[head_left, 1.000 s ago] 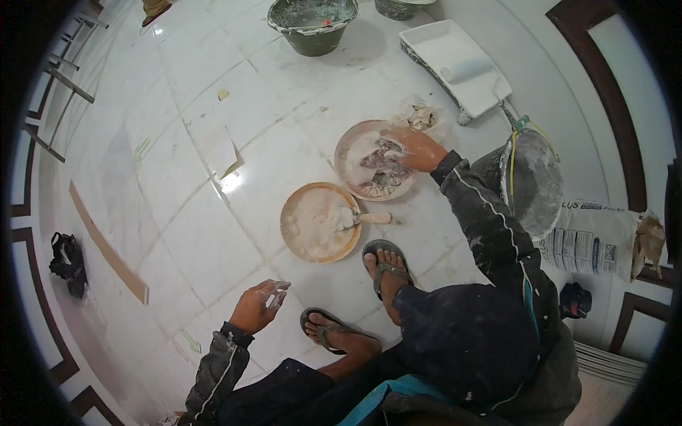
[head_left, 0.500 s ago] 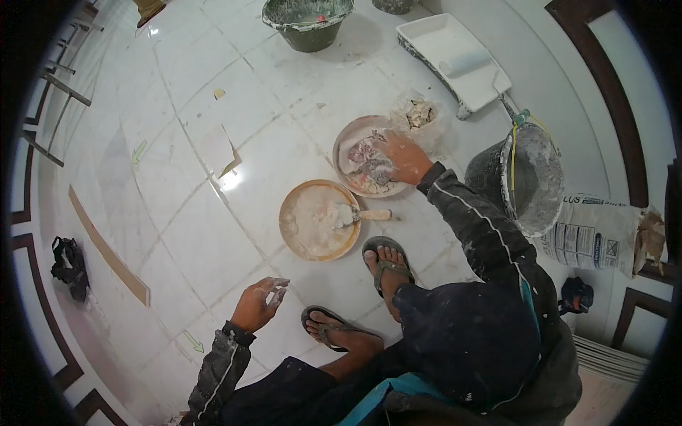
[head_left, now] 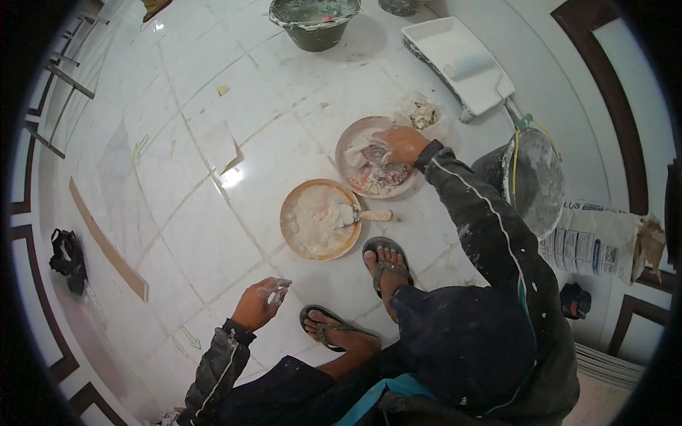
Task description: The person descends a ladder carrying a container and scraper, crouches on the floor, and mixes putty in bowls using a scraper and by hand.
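Observation:
My right hand (head_left: 403, 145) reaches into the farther round pan (head_left: 343, 174), its fingers closed on a crumpled, powder-smeared rag (head_left: 376, 155). Reddish and pale scraps lie around the rag, and part of my fingers is hidden. Closer to me, a second round pan (head_left: 285, 234) with a yellowish rim holds wet, whitish paste. A putty knife (head_left: 375, 215) rests across its right edge, blade in the paste. Over the floor by my left foot hovers my left hand (head_left: 261, 302), loosely bent, white residue on its fingers and no object visible in it.
A plastic bag of pale scraps (head_left: 420, 113) sits beside the farther pan. To the right are a paint tray (head_left: 490, 96) with a roller, a dirty black bucket (head_left: 490, 167) and a printed sack (head_left: 593, 238). A green basin (head_left: 316, 35) stands farther off. Cardboard (head_left: 106, 241) lies left.
My right hand has shifted slightly up and away within the farther pan, baring more scraps near its front edge. The left hand stays almost where it was; the view has tilted slightly.

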`<move>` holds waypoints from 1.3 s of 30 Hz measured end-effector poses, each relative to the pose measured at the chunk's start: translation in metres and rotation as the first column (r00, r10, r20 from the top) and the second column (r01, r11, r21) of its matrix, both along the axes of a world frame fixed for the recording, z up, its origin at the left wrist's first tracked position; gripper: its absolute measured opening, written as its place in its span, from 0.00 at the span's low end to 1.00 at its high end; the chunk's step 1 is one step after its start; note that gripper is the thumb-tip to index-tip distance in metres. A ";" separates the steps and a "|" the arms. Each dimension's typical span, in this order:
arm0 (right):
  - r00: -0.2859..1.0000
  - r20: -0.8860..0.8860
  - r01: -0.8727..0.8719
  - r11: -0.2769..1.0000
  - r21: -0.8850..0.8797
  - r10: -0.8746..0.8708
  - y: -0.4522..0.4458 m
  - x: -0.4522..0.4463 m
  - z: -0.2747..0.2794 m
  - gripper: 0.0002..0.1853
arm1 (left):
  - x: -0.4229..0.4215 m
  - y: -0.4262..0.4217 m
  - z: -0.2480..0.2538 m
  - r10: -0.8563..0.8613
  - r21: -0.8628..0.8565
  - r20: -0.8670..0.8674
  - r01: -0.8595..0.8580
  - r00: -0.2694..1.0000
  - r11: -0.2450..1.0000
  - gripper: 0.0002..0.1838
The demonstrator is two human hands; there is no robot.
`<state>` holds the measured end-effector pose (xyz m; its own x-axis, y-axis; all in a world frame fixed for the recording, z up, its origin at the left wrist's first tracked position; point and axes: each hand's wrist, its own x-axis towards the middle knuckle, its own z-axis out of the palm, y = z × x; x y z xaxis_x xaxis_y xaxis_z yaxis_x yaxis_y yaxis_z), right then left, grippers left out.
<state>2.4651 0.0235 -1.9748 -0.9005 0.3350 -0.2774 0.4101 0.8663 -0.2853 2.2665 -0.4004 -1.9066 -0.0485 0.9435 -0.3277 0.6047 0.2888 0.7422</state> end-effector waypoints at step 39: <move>0.939 -0.312 0.107 0.985 -0.139 -0.145 -0.058 0.055 -0.021 0.33 | -0.025 0.050 0.040 -0.006 -0.003 -0.182 0.005 0.983 1.000 0.11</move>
<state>2.5204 -0.0343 -1.9963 -0.9006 0.4339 -0.0265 0.3841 0.7656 -0.5161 2.2415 -0.3505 -1.8666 -0.1022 0.9432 -0.3162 0.7312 0.2867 0.6190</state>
